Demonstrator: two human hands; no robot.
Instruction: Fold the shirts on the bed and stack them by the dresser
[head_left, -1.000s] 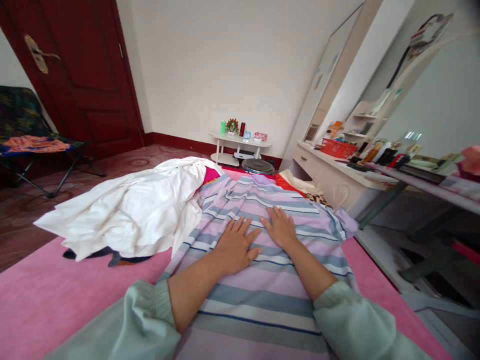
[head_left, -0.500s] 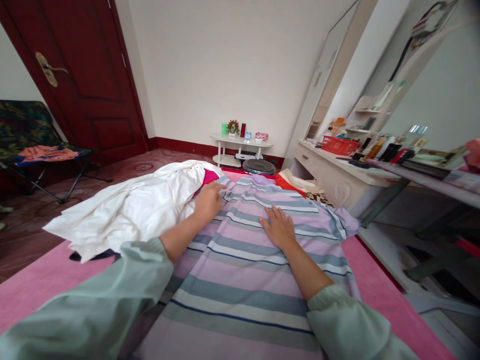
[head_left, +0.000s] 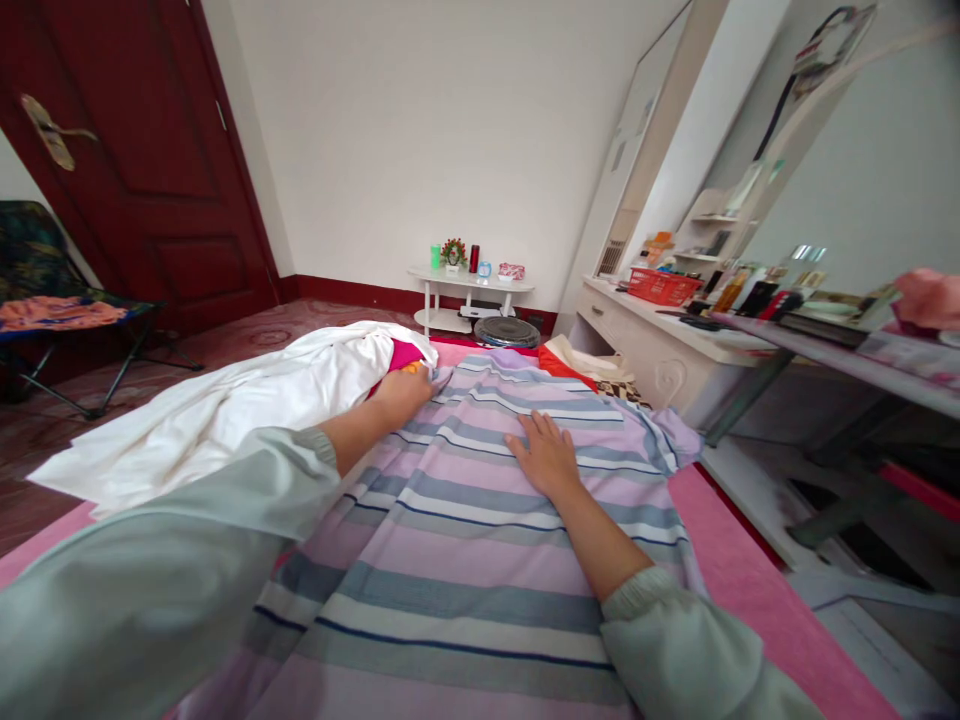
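A striped shirt (head_left: 480, 530) in lilac, grey and navy lies spread over a pink bed cover (head_left: 739, 560), with shallow creases across it. At its upper left edge, my left hand (head_left: 405, 395) is closed with the fabric pinched in its fingers. My right hand (head_left: 546, 452) lies flat on the upper middle of the shirt, fingers spread. Close beside my left hand is a heaped white garment (head_left: 247, 410), with a magenta cloth (head_left: 406, 355) showing at its far end. My left forearm hides part of the shirt's left side.
Orange and cream folded clothes (head_left: 577, 365) lie past the shirt's far right. A dressing table (head_left: 652, 345) with a red basket (head_left: 663, 287) and bottles runs along the right. A small white table (head_left: 472, 280) stands by the wall, a folding chair (head_left: 82, 310) at left.
My view has turned slightly to the right. The left fingers have closed on the shirt's edge, and the left side of the shirt lies wider. My right hand stays flat on the fabric.
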